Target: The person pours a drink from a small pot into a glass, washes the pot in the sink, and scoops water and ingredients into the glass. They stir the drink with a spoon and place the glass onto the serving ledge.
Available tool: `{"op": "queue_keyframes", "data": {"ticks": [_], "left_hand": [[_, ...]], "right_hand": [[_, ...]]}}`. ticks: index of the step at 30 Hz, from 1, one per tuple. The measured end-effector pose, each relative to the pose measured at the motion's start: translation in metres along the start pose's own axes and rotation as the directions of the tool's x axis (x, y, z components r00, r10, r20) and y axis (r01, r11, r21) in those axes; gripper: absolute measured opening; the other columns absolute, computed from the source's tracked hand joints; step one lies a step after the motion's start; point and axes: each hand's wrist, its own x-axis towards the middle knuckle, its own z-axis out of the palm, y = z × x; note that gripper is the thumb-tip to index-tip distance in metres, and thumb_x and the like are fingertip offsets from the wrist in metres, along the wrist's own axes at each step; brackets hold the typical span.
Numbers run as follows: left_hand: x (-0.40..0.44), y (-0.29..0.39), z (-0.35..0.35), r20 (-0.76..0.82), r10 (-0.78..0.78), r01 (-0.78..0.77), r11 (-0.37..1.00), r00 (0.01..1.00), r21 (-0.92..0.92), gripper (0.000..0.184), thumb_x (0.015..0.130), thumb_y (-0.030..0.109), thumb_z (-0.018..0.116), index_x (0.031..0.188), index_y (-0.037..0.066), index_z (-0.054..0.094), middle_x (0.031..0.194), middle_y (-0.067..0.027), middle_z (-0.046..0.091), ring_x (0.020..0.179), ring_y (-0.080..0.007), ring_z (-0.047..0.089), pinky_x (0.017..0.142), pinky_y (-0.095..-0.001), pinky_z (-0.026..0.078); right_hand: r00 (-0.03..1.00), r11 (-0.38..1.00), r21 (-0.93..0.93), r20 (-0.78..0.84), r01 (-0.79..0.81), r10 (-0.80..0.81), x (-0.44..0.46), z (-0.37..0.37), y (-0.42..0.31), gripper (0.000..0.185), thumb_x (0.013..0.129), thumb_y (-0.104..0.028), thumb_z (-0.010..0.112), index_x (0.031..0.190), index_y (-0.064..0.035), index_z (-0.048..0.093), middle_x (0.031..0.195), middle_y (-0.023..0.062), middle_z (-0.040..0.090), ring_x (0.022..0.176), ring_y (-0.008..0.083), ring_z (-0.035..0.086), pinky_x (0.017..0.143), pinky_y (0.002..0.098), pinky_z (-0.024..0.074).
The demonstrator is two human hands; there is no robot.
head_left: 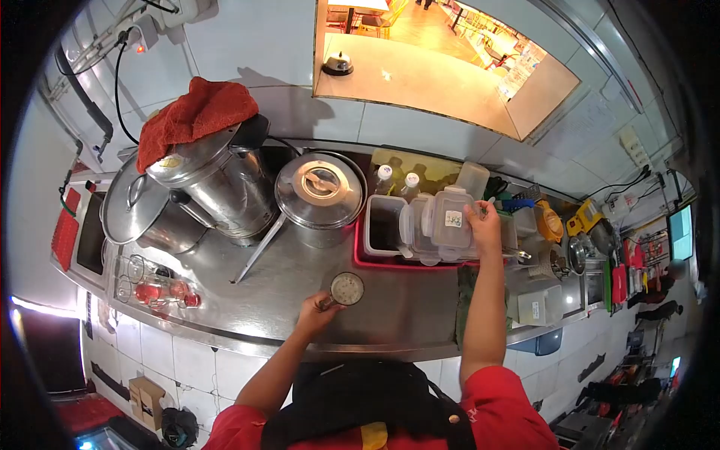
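One mug (347, 289) gripped in left hand (316, 311), near counter edge (409, 349); right hand (486, 223) grasps lid (451, 217).

White glossy wall tiles (281, 112) rise at twelve o'clock, where a rectangular pass-through opening (420, 67) glows with warm yellow light. A long stainless-steel counter (405, 307) curves from nine to three o'clock. Pale square floor tiles (195, 360) show at eight o'clock, near a brown cardboard box (147, 401).

A restaurant kitchen: big steel pots (321, 191) on a steel desk (405, 300), tiled walls (285, 112), and a hatch (427, 71) onto a room with tables.
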Motion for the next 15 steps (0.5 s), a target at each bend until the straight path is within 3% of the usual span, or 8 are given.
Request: {"op": "queue_keyframes", "data": {"ticks": [1,2,3,4,6,7,9,15], "left_hand": [[0.001,-0.002,0.001,0.004,-0.005,0.005,1.0,1.0,-0.007,0.039,0.078,0.013,0.088,0.072,0.004,0.051,0.068,0.0018,0.045,0.066,-0.0104,0.041,0.06,-0.0296,0.039],[0.001,-0.005,0.001,0.025,-0.023,0.024,0.999,0.999,-0.039,0.037,0.078,0.013,0.087,0.072,0.003,0.052,0.068,0.0016,0.045,0.066,-0.0098,0.041,0.06,-0.0294,0.038],[0.004,-0.009,0.0,0.035,-0.036,0.038,0.998,0.999,-0.054,0.036,0.079,0.012,0.087,0.073,0.003,0.053,0.068,0.0014,0.045,0.067,-0.0095,0.04,0.06,-0.0293,0.038],[0.006,-0.012,-0.001,0.045,-0.048,0.051,0.996,0.998,-0.07,0.034,0.079,0.012,0.087,0.073,0.003,0.054,0.068,0.0013,0.044,0.067,-0.0092,0.04,0.06,-0.0293,0.038],[0.007,-0.02,-0.005,0.076,-0.001,0.003,1.0,0.997,-0.022,0.027,0.079,0.011,0.086,0.077,0.002,0.06,0.069,0.0006,0.045,0.066,-0.0097,0.04,0.06,-0.0298,0.038],[0.003,-0.011,-0.005,0.067,-0.031,0.033,0.999,0.997,-0.024,0.027,0.079,0.011,0.086,0.077,0.002,0.06,0.069,0.0006,0.045,0.066,-0.0097,0.04,0.06,-0.0298,0.038],[0.002,0.016,-0.007,0.066,0.033,-0.038,0.996,0.997,0.078,0.02,0.08,0.007,0.084,0.081,0.002,0.064,0.07,-0.0002,0.046,0.067,-0.0108,0.042,0.061,-0.0305,0.038],[-0.005,0.024,-0.003,0.074,0.123,-0.113,0.986,0.99,-0.12,0.013,0.08,0.002,0.081,0.085,0.003,0.069,0.072,-0.003,0.049,0.068,-0.0138,0.047,0.062,-0.0311,0.039]], "right_hand": [[1.0,1.0,-0.009,-0.001,-0.004,0.004,0.007,-0.005,0.015,0.039,0.092,-0.022,0.078,0.12,-0.0044,0.058,0.089,0.0034,0.066,0.073,0.0137,0.062,0.063,0.0302,0.051],[0.969,0.908,-0.358,-0.034,0.217,-0.245,0.012,-0.008,0.03,0.04,0.093,-0.026,0.076,0.123,-0.0053,0.059,0.09,0.0048,0.067,0.072,0.0186,0.063,0.064,0.0329,0.0518],[0.879,0.655,-0.657,0.026,0.374,-0.476,0.014,-0.008,0.038,0.042,0.094,-0.031,0.074,0.125,-0.0061,0.061,0.091,0.0063,0.068,0.071,0.0235,0.064,0.066,0.0357,0.0526],[0.883,0.655,-0.658,0.031,0.371,-0.469,0.004,-0.005,0.028,0.042,0.094,-0.031,0.074,0.125,-0.0061,0.061,0.091,0.0063,0.068,0.071,0.0235,0.064,0.066,0.0357,0.0526],[0.539,0.209,-0.872,0.073,0.443,-0.839,-0.041,0.014,-0.035,0.046,0.095,-0.04,0.071,0.127,-0.0077,0.063,0.085,0.0108,0.068,0.07,0.0318,0.065,0.069,0.0415,0.0541],[0.558,0.212,-0.865,0.091,0.455,-0.825,-0.067,0.024,-0.053,0.046,0.095,-0.04,0.071,0.127,-0.0077,0.063,0.085,0.0108,0.068,0.07,0.0318,0.065,0.069,0.0415,0.0541],[0.913,0.659,-0.654,0.127,0.372,-0.389,-0.119,0.053,-0.077,0.057,0.093,-0.05,0.069,0.123,-0.0011,0.064,0.08,0.0181,0.069,0.071,0.0403,0.067,0.065,0.0468,0.0539],[0.948,0.683,-0.673,0.303,0.284,-0.096,-0.156,0.113,-0.071,0.049,0.091,-0.039,0.074,0.111,0.0053,0.066,0.08,0.0243,0.069,0.079,0.0418,0.07,0.067,0.05,0.0526]]}}
